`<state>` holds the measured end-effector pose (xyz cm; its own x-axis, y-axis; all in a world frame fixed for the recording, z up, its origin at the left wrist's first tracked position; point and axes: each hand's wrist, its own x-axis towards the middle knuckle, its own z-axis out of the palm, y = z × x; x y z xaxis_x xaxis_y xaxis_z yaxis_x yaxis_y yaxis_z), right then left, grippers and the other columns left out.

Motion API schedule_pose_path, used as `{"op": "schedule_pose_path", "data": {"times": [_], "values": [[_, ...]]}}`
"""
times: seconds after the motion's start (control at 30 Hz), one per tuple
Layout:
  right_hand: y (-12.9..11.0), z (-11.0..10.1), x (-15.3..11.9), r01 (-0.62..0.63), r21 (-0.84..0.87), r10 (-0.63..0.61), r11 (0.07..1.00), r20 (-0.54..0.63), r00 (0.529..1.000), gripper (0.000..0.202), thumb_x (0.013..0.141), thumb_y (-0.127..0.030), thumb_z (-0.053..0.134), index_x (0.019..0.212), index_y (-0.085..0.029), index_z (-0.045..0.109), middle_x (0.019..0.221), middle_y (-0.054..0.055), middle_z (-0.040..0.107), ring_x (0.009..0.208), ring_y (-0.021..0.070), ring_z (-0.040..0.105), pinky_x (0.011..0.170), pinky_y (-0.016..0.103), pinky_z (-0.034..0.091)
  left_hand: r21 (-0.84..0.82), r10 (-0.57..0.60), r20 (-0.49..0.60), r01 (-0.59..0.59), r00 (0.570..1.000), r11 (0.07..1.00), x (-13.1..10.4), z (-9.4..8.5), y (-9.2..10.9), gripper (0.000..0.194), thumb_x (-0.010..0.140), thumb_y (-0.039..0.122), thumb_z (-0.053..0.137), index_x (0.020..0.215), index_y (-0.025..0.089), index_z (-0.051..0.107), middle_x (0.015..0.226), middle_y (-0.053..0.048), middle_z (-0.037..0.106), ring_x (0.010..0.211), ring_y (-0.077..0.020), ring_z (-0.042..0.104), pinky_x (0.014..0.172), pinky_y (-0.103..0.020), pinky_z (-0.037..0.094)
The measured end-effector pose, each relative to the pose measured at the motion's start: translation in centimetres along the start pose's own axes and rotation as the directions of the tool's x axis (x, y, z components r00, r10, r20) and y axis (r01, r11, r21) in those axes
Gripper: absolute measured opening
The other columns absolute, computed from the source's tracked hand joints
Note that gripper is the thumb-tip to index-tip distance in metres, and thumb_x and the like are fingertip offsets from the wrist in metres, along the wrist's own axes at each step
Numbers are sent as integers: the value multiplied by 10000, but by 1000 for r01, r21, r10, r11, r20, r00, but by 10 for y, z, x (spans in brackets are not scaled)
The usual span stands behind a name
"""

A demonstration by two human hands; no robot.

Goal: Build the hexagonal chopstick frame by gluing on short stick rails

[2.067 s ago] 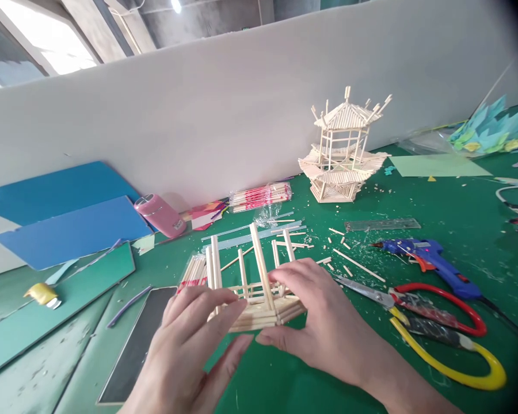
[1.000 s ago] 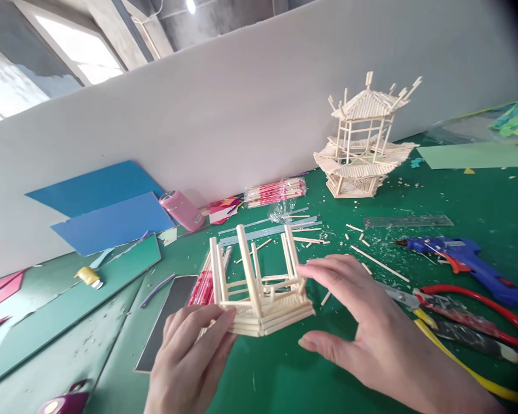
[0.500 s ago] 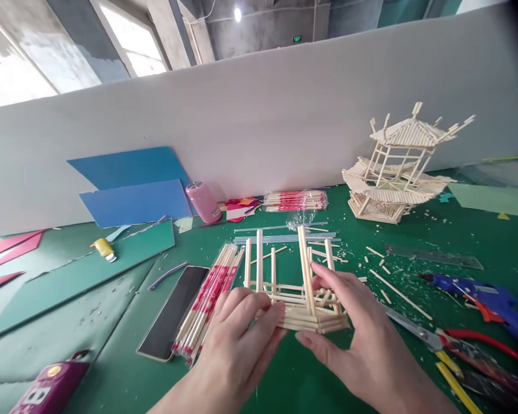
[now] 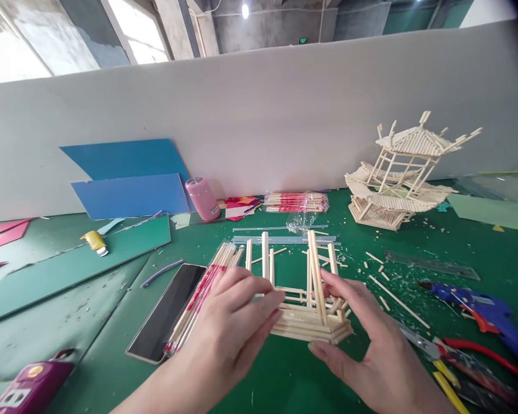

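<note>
Between my hands is a small stick frame (image 4: 302, 323) made of pale wooden sticks, with a layered base and several upright posts. My left hand (image 4: 228, 322) is closed at its near left corner, fingers and thumb pressed together and covering that corner. At the right corner, my right hand (image 4: 366, 333) grips the frame, its index finger beside a leaning pair of posts (image 4: 317, 279) and its thumb at the base's lower front edge. The rest of the right fingers are partly hidden.
A finished-looking stick pavilion (image 4: 399, 198) stands back right. Scissors (image 4: 423, 342), red-handled pliers (image 4: 470, 351) and a blue glue gun (image 4: 475, 302) lie right. Left are a phone (image 4: 168, 316), packed sticks (image 4: 198, 293), a pink bottle (image 4: 204, 198) and a purple device (image 4: 32, 382).
The frame and both hands sit slightly lower and further right in view. The front right posts lean more to the left at the top. Both hands stay at the frame.
</note>
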<state>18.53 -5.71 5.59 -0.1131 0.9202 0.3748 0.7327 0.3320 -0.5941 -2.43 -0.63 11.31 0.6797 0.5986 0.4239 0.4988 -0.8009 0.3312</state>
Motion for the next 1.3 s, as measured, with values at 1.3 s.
{"op": "schedule_pose_path", "data": {"times": [1.3], "values": [[-7,-1,-4,35,54,-32,998,-46,998,632,786,-427,586,1316,-211,319,1175,72,540,1064,230,490,836,357,483,-83,67,313,-43,947,996,35,16,14,288,843,40,399,596,139,511,598,-5,500,604,-131,396,563,-272,338]]}}
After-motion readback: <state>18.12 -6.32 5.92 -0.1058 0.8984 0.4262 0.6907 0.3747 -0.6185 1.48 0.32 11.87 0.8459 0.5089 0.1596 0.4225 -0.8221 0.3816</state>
